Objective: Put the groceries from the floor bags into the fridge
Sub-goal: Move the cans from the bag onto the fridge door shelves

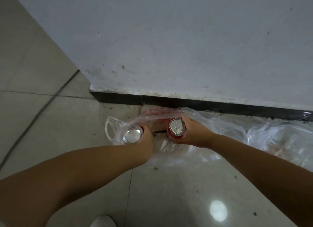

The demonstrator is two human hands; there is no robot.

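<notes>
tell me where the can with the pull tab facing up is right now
In the head view the red can sits right of centre, gripped by the right hand above the clear plastic bag by the wall's black skirting.

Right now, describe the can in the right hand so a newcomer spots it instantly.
Find the dark skirting under the white wall, then the clear plastic bag on the floor below. Above it, the right hand grips a red can showing its pull-tab; the left-hand can shows a plain end.

cans (177, 128): shiny metal | bag (211, 123): clear crinkled plastic | floor (169, 192): glossy tile | wall (169, 40): matt, scuffed
</notes>
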